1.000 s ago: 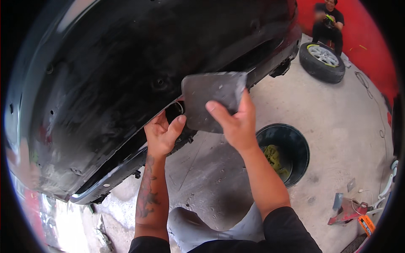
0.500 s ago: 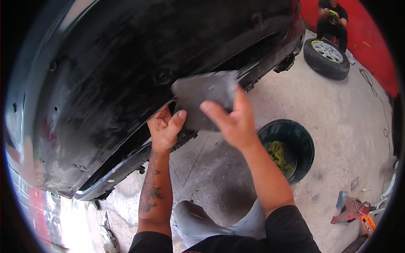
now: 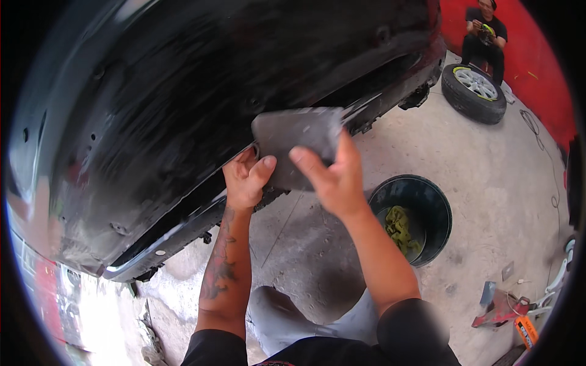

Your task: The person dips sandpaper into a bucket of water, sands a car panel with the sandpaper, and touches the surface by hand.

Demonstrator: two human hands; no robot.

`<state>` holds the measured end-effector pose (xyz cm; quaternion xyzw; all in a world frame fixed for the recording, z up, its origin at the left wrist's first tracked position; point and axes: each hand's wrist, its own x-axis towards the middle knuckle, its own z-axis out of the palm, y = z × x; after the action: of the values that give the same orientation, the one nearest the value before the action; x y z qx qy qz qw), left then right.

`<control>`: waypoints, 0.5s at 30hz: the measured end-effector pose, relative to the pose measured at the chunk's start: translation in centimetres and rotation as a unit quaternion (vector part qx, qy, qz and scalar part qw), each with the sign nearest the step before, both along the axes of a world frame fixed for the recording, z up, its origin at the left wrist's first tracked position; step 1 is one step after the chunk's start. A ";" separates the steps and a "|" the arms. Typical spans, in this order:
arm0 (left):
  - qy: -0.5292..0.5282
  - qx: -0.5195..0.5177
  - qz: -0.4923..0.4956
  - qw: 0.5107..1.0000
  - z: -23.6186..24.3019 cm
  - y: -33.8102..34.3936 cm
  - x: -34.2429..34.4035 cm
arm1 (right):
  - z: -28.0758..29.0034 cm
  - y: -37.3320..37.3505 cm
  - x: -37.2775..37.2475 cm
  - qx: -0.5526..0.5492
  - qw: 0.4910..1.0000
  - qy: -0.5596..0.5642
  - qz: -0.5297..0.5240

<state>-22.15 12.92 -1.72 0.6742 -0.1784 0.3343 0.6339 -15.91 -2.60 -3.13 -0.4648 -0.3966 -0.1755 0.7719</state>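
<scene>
My right hand (image 3: 339,177) grips a flat grey rectangular sheet (image 3: 293,137), thumb across its near face and fingers behind it. The sheet is blurred and held up against the lower part of a black car panel (image 3: 171,116); whether it touches the panel is hard to see. Just left of the sheet, my left hand (image 3: 247,180) is closed on the panel's lower edge, fingers partly hidden behind the rim and thumb pointing toward the sheet. The panel's dark surface has dull, smeared patches and several small holes.
A dark green bucket (image 3: 439,222) with a yellow-green cloth (image 3: 398,226) inside stands right of my right forearm. Beyond lie a wheel (image 3: 473,94) and a cable (image 3: 540,137), near a seated person (image 3: 486,36). A red floor jack (image 3: 500,310) rests at lower right.
The view has shifted slightly. My left hand has moved a little to the right along the panel's edge, and my right hand still holds the grey sheet in nearly the same place.
</scene>
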 end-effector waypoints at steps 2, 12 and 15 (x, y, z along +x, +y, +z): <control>-0.092 0.040 0.021 0.995 -0.3 0.9 0.4 | 1.6 -0.6 0.1 0.081 0.984 0.124 0.099; -0.092 -0.049 -0.050 0.993 -0.1 0.7 -4.6 | 0.7 1.2 -1.7 0.095 0.973 0.159 0.140; -0.088 -0.084 -0.039 0.992 -2.3 2.2 -4.7 | -0.6 2.1 -3.3 0.009 0.999 0.014 0.028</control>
<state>-26.90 15.13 -3.99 0.5793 -0.2306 0.3811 0.6826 -19.18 -0.49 -3.74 -0.4488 -0.3972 -0.1505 0.7863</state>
